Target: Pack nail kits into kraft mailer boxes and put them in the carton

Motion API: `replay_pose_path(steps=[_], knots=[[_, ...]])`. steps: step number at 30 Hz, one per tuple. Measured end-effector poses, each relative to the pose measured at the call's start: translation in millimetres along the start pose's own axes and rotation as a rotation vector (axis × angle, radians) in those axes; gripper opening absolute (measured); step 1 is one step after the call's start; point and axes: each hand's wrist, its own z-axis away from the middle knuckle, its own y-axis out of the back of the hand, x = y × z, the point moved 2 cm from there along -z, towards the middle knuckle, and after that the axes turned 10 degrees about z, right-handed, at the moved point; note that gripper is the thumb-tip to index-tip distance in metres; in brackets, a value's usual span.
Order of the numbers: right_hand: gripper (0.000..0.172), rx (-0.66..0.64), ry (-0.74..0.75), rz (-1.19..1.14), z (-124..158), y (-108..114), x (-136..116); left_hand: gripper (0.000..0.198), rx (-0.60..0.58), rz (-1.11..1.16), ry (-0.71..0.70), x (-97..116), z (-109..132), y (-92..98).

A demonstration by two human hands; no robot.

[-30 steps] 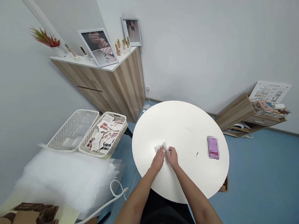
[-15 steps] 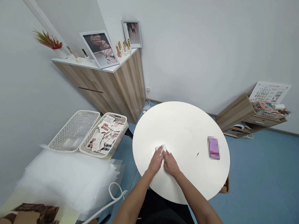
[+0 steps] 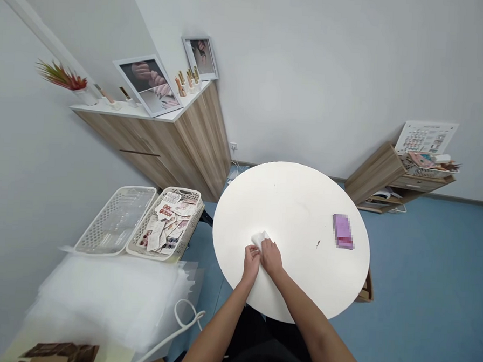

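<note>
Fingers (image 3: pixel 266 243) of my right hand (image 3: pixel 272 258) are bent onto a crumpled white tissue (image 3: pixel 258 238), grasping its near edge. My left hand (image 3: pixel 252 261) has its fingers curled in close beside them; I cannot tell whether they pinch the tissue too. It lies left of the middle of the round white surface (image 3: pixel 292 205). Off to my right on that surface are a small dark speck (image 3: pixel 318 243) and, farther over, a purple item (image 3: pixel 343 227), blurred into blocks.
</note>
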Motion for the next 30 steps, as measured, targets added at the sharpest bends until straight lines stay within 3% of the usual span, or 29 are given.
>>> replay_pose_path(steps=[4, 8, 13, 17, 20, 22, 24, 27, 30], knots=[[0.025, 0.040, -0.219, -0.322, -14, 20, 30, 0.040, -0.078, -0.095, -0.182, 32, -4, -22.5], [0.022, 0.078, -0.322, -0.526, -32, 30, 72, 0.049, -0.123, -0.194, -0.337, 50, -8, -58.5], [0.022, 0.018, -0.380, -0.641, -50, 24, 114, 0.051, -0.125, -0.374, -0.401, 26, -7, -88.2], [0.028, 0.082, -0.342, -0.506, -54, 20, 134, 0.049, -0.008, -0.454, -0.406, -5, 4, -80.3], [0.034, 0.139, -0.208, -0.298, -54, 23, 141, 0.047, 0.200, -0.459, -0.369, -18, 19, -47.1], [0.039, 0.186, -0.110, -0.192, -59, 27, 138, 0.045, 0.395, -0.460, -0.308, -23, 35, -8.2], [0.043, 0.247, -0.063, -0.129, -68, 29, 125, 0.043, 0.608, -0.460, -0.216, -27, 60, 42.2], [0.046, 0.294, 0.111, -0.126, -85, 29, 75, 0.043, 0.893, -0.451, -0.094, -36, 118, 125.5], [0.047, 0.289, 0.363, -0.179, -90, 22, -9, 0.041, 1.126, -0.461, -0.020, -51, 194, 199.2]])
